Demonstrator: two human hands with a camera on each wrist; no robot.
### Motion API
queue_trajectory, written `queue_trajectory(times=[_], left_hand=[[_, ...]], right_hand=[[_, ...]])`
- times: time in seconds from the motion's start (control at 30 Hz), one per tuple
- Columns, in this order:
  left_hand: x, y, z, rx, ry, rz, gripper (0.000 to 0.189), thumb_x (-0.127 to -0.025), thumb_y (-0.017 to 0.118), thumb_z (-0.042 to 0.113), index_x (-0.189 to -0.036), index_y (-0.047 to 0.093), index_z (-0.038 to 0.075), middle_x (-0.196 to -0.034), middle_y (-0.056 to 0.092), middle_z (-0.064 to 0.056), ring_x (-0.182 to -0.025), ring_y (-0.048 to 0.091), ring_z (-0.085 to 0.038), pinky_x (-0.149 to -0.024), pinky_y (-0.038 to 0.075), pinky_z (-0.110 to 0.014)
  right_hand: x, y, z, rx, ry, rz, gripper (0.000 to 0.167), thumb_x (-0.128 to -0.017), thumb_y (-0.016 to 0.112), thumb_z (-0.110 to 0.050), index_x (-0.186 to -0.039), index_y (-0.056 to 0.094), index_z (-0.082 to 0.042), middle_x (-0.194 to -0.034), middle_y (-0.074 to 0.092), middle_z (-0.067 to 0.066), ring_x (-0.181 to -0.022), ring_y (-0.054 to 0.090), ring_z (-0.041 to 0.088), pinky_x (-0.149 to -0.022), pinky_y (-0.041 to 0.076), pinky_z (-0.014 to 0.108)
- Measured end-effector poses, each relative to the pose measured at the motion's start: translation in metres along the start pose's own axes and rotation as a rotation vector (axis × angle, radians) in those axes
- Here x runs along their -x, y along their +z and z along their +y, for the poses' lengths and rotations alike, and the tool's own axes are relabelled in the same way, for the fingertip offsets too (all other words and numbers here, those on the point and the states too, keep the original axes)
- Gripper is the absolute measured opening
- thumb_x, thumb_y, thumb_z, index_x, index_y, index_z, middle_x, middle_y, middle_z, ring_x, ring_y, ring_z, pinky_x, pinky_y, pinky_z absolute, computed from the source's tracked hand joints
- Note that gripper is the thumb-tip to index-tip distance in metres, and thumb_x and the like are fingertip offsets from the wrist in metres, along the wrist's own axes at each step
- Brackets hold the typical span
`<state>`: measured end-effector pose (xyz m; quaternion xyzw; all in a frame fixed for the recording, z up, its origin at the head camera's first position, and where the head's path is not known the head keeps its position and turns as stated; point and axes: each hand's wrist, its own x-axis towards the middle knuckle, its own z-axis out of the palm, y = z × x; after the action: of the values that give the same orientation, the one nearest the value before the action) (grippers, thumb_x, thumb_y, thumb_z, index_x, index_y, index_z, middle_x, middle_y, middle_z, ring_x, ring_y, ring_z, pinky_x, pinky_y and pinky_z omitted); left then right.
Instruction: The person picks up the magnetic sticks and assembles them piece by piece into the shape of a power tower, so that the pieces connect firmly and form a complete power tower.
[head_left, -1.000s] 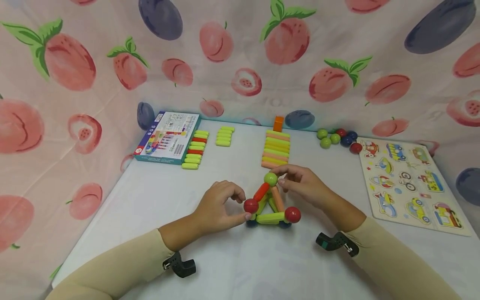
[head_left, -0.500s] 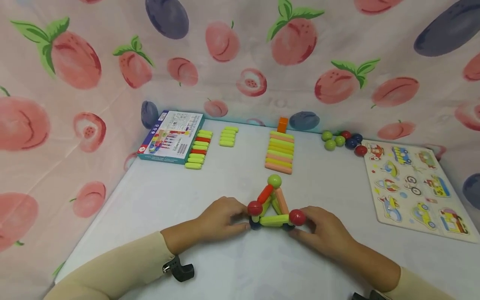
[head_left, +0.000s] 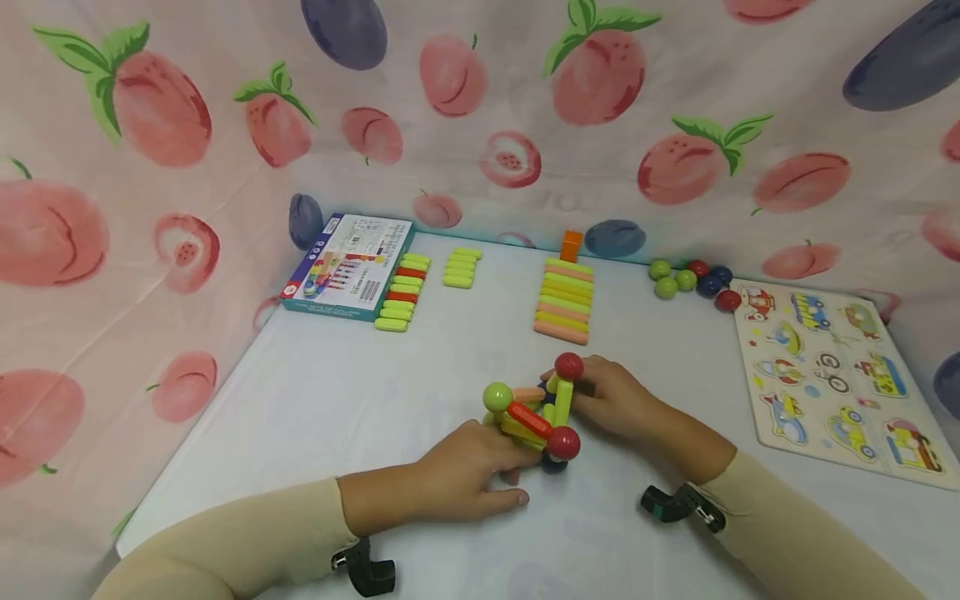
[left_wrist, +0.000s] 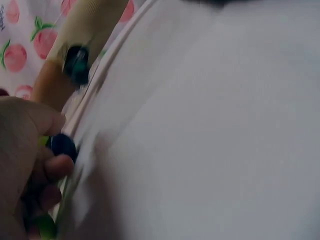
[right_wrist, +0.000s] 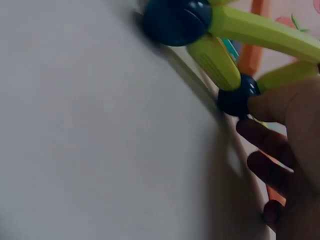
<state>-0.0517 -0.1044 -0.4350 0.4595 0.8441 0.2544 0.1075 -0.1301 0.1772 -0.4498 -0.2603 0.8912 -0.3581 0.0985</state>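
A toy frame of coloured sticks and balls stands on the white table between my hands. Red balls and a green ball sit at its upper corners; dark blue balls are at its base. My right hand holds the frame's far side, thumb and a finger pinching a blue ball in the right wrist view. My left hand lies against the near left side, fingers partly hidden under the frame. Its thumb points right, apart from the frame. In the left wrist view, another blue ball shows beside its fingers.
Behind the frame lies a row of yellow, green and peach sticks with an orange piece. A toy box and green and red sticks lie left. Loose balls and a picture puzzle board lie right.
The frame has turned on the table: its green ball has swung from the far corner to the left. My right hand has moved up to the far side, my left hand closer in below.
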Motion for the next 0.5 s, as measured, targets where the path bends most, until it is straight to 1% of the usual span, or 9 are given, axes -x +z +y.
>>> queue_trajectory(times=[0.07,0.13,0.23,0.3,0.33,0.4,0.43,0.47,0.5], left_hand=[[0.001,0.001,0.009,-0.039,-0.037,-0.049,0.054,-0.099,0.076,0.041,-0.147,0.066,0.017,-0.074,0.057,0.021,-0.075,0.054,0.006,-0.075,0.045,-0.020],[0.002,0.001,0.019,-0.090,-0.085,-0.106,0.063,-0.101,0.072,0.048,-0.153,0.059,0.017,-0.066,0.053,0.022,-0.069,0.054,0.006,-0.073,0.046,-0.021],[0.001,0.002,0.033,-0.132,-0.180,-0.196,0.074,-0.101,0.065,0.058,-0.161,0.050,0.017,-0.060,0.053,0.019,-0.064,0.058,0.004,-0.068,0.048,-0.024],[-0.001,0.002,0.042,-0.141,-0.246,-0.243,0.079,-0.102,0.060,0.064,-0.163,0.045,0.018,-0.058,0.054,0.015,-0.061,0.058,0.001,-0.061,0.048,-0.027],[-0.002,0.002,0.046,-0.138,-0.276,-0.262,0.081,-0.101,0.058,0.067,-0.165,0.043,0.019,-0.057,0.053,0.014,-0.058,0.057,0.000,-0.056,0.046,-0.028],[-0.005,0.003,0.052,-0.122,-0.323,-0.287,0.084,-0.101,0.056,0.069,-0.166,0.041,0.018,-0.055,0.053,0.011,-0.052,0.053,-0.003,-0.050,0.043,-0.030],[-0.007,0.004,0.054,-0.117,-0.336,-0.292,0.085,-0.101,0.056,0.070,-0.166,0.040,0.018,-0.055,0.053,0.010,-0.050,0.052,-0.004,-0.049,0.043,-0.030],[-0.007,0.004,0.055,-0.116,-0.336,-0.294,0.086,-0.101,0.056,0.070,-0.167,0.039,0.017,-0.054,0.052,0.009,-0.049,0.051,-0.004,-0.048,0.042,-0.030],[-0.007,0.003,0.055,-0.100,-0.321,-0.304,0.086,-0.101,0.056,0.069,-0.167,0.039,0.017,-0.055,0.053,0.010,-0.049,0.051,-0.004,-0.047,0.042,-0.030]], right_hand=[[-0.013,-0.002,0.000,-0.014,-0.039,-0.060,0.029,-0.100,0.077,-0.019,-0.128,0.077,-0.026,-0.122,0.074,-0.013,-0.118,0.064,0.017,-0.105,0.051,0.050],[-0.024,-0.004,-0.001,-0.036,-0.063,-0.120,0.029,-0.100,0.078,-0.021,-0.128,0.078,-0.027,-0.121,0.074,-0.015,-0.116,0.064,0.014,-0.103,0.052,0.045],[-0.037,-0.004,-0.003,-0.050,-0.099,-0.191,0.028,-0.101,0.077,-0.023,-0.129,0.078,-0.029,-0.121,0.074,-0.016,-0.115,0.065,0.012,-0.101,0.054,0.041],[-0.044,-0.004,-0.005,-0.066,-0.108,-0.225,0.026,-0.101,0.076,-0.022,-0.127,0.079,-0.028,-0.123,0.075,-0.015,-0.116,0.066,0.012,-0.103,0.054,0.040],[-0.046,-0.003,-0.006,-0.075,-0.114,-0.240,0.026,-0.102,0.076,-0.022,-0.126,0.080,-0.027,-0.123,0.075,-0.014,-0.117,0.067,0.012,-0.104,0.054,0.041],[-0.049,-0.002,-0.008,-0.086,-0.114,-0.245,0.024,-0.102,0.075,-0.019,-0.125,0.080,-0.025,-0.125,0.075,-0.011,-0.120,0.068,0.014,-0.106,0.053,0.043],[-0.049,-0.002,-0.009,-0.088,-0.112,-0.239,0.024,-0.102,0.074,-0.017,-0.125,0.080,-0.022,-0.125,0.076,-0.010,-0.120,0.068,0.015,-0.107,0.053,0.044],[-0.049,-0.001,-0.009,-0.081,-0.094,-0.226,0.022,-0.102,0.074,-0.017,-0.123,0.081,-0.022,-0.122,0.076,-0.009,-0.117,0.068,0.015,-0.106,0.054,0.043],[-0.047,-0.001,-0.009,-0.071,-0.072,-0.208,0.022,-0.103,0.073,-0.017,-0.124,0.080,-0.021,-0.118,0.077,-0.009,-0.112,0.069,0.015,-0.103,0.055,0.042]])
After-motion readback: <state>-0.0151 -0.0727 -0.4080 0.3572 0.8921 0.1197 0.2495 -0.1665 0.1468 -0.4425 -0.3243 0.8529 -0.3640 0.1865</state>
